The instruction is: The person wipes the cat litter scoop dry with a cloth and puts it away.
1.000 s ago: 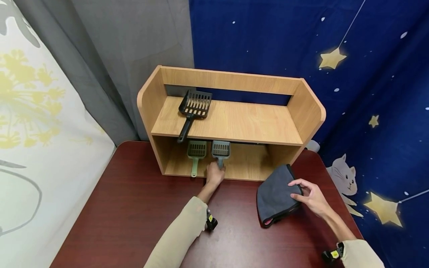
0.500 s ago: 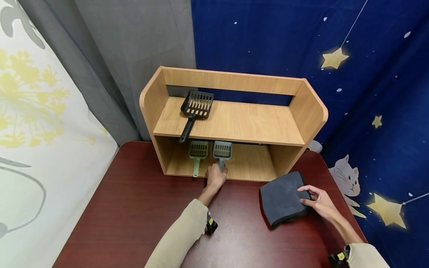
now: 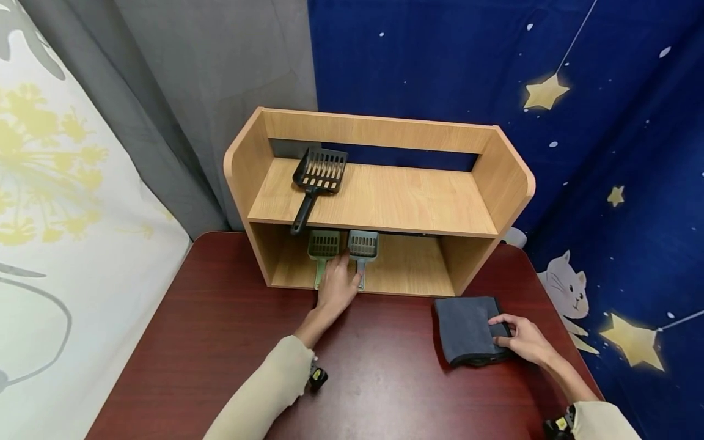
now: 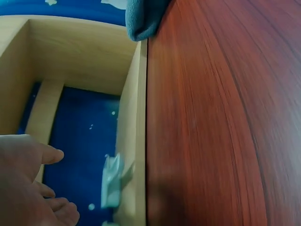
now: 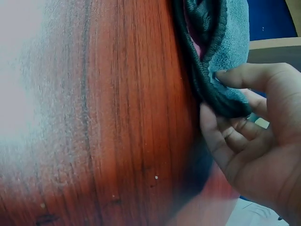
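Note:
My left hand (image 3: 337, 286) is at the lower shelf's front edge, between a small green slotted litter scoop (image 3: 324, 234) and a grey-blue one (image 3: 361, 266). It overlaps the green scoop's handle in the head view. The left wrist view shows the hand (image 4: 28, 181) with loosely bent fingers and nothing held, apart from the pale blue scoop (image 4: 112, 182). With thumb and fingers, my right hand (image 3: 525, 340) pinches the right edge of a folded dark grey cloth (image 3: 466, 327) over the table. Close up, the cloth (image 5: 233, 42) has a black stitched border between the fingertips.
A two-tier wooden shelf (image 3: 407, 195) stands at the table's back. On its upper tier lies a larger black slotted scoop (image 3: 305, 209), handle jutting past the front edge. The dark red table (image 3: 385, 379) extends in front. Curtains (image 3: 440, 67) hang behind and at the sides.
My left hand has let go of the grey-blue scoop and shifted left toward the green one. My right hand has moved the cloth slightly right and lower, and it now lies flatter.

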Action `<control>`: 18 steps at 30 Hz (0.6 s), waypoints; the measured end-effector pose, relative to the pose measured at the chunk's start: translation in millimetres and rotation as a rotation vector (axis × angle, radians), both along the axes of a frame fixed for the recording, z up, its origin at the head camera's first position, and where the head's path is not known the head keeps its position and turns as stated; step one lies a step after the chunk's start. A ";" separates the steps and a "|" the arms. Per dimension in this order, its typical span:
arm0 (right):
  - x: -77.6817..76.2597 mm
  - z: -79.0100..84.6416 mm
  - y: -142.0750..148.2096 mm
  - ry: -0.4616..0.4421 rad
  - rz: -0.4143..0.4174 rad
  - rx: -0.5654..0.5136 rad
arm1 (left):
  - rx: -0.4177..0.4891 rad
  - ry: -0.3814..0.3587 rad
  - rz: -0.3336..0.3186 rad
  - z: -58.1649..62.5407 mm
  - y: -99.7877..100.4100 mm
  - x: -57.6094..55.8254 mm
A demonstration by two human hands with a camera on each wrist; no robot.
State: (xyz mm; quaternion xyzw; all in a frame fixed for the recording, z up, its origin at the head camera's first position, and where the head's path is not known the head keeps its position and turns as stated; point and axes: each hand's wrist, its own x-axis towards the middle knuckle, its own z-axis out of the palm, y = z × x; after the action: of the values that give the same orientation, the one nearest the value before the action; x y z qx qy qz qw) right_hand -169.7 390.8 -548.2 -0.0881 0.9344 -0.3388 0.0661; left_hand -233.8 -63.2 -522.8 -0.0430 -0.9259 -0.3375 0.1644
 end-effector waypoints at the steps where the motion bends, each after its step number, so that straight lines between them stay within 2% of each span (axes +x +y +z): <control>1: -0.2 0.0 0.1 0.006 0.007 0.017 | -0.021 0.011 -0.007 1.9 -6.5 3.1; 3: -0.8 0.9 0.8 0.017 0.017 0.049 | -0.053 0.032 -0.018 4.2 -20.6 9.4; 10: 2.9 10.2 10.9 0.059 0.036 0.144 | -0.113 0.030 -0.035 7.0 -71.2 33.2; 14: 0.0 14.8 16.3 0.121 0.028 0.155 | -0.159 0.087 -0.027 3.3 -101.6 47.5; 18: -9.7 18.2 20.2 0.185 0.019 0.159 | -0.191 0.138 -0.021 -2.1 -130.9 61.9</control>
State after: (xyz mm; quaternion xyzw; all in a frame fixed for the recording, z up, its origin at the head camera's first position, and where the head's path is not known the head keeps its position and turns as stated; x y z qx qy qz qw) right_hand -179.4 411.0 -530.0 -0.1222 0.9596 -0.2533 -0.0106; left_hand -171.9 -194.1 -525.0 -0.0912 -0.9398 -0.2458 0.2193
